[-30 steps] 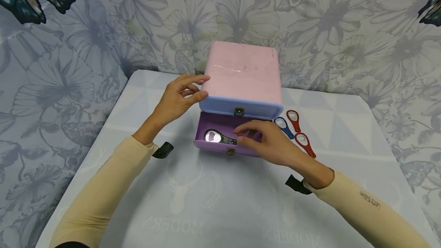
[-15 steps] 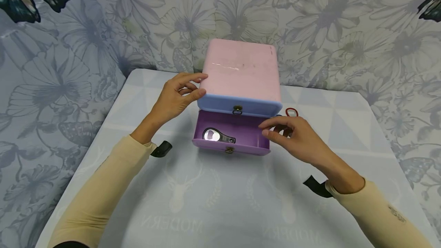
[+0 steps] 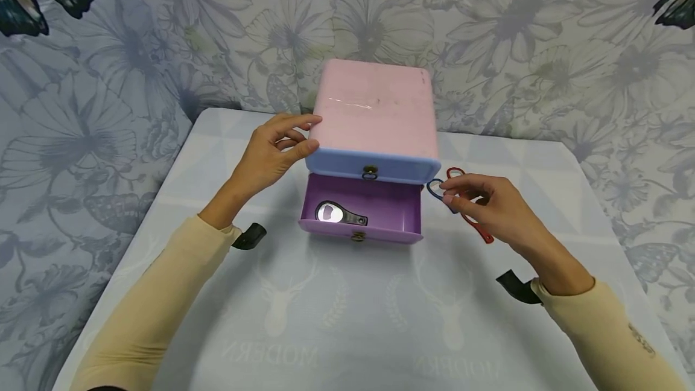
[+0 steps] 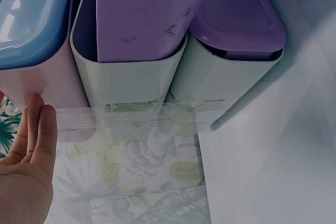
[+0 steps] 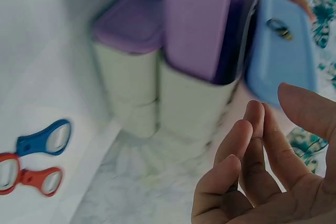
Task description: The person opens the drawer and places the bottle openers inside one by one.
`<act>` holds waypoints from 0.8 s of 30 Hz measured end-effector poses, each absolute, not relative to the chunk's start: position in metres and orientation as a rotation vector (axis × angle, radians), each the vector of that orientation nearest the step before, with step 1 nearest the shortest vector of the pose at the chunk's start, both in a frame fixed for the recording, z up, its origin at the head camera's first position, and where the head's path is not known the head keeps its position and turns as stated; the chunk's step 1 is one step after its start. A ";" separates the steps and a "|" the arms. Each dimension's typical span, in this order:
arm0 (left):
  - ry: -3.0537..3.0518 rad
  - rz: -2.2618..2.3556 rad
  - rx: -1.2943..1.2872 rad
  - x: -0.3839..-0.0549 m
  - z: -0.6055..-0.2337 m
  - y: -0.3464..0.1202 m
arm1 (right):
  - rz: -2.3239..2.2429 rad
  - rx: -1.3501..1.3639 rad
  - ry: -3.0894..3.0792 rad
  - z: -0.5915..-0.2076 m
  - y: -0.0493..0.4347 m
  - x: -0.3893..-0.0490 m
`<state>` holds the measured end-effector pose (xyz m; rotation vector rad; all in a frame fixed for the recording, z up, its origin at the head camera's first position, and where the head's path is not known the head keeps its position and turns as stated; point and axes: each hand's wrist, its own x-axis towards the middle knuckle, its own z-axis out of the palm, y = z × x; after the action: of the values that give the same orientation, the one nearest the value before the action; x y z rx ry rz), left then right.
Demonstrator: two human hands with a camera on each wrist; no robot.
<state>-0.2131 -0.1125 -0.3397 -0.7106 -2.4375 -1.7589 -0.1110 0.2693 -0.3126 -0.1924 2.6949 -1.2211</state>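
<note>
A small drawer cabinet with a pink top [image 3: 374,110] stands toward the back of the table, its blue top drawer [image 3: 399,166] closed. Below, a purple drawer [image 3: 399,204] is pulled out. A black bottle opener [image 3: 350,216] with a shiny metal oval lies in it at the left. My left hand [image 3: 271,155] rests its fingertips against the cabinet's left side. My right hand [image 3: 491,207] hovers right of the drawer, fingers loosely bent and thumb apart, holding nothing. Near it on the table lie a blue bottle opener [image 5: 39,141] and red bottle openers [image 5: 39,179], partly hidden by the hand in the head view.
Another purple drawer [image 4: 239,14] sits closed beneath the pulled-out one. The cabinet stands near the back edge of the white patterned table [image 3: 347,318], against a flowered wall covering [image 3: 260,29]. Dark straps [image 3: 250,237] hang at both wrists.
My right hand has drawn out of the purple drawer and moved right, over beside the blue and red bottle openers. The left hand keeps its place on the cabinet.
</note>
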 end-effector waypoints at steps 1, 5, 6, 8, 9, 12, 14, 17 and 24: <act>-2.438 -1.757 -0.711 -0.213 -0.339 -0.113 | -1.206 -0.186 2.712 -0.315 0.273 -0.113; -2.442 -1.748 -0.709 -0.213 -0.339 -0.113 | -1.157 -0.140 2.750 -0.324 0.286 -0.120; -2.441 -1.750 -0.709 -0.213 -0.339 -0.113 | -1.148 -0.129 2.753 -0.326 0.290 -0.122; -2.441 -1.751 -0.708 -0.213 -0.339 -0.113 | -1.132 -0.105 2.756 -0.330 0.297 -0.125; -2.441 -1.750 -0.708 -0.213 -0.339 -0.113 | -1.127 -0.090 2.754 -0.332 0.300 -0.127; -2.444 -1.747 -0.709 -0.213 -0.339 -0.113 | -1.118 -0.034 2.738 -0.338 0.309 -0.132; -2.445 -1.742 -0.708 -0.213 -0.339 -0.113 | -1.122 0.015 2.715 -0.343 0.315 -0.135; -2.446 -1.741 -0.709 -0.214 -0.339 -0.113 | -1.094 0.086 2.700 -0.351 0.324 -0.140; -2.444 -1.739 -0.707 -0.214 -0.340 -0.112 | -1.040 0.167 2.665 -0.374 0.342 -0.148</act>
<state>-0.2141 -0.1117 -0.3399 -0.7075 -2.4445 -1.7391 -0.1476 0.3423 -0.3741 0.1666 2.6651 -1.0404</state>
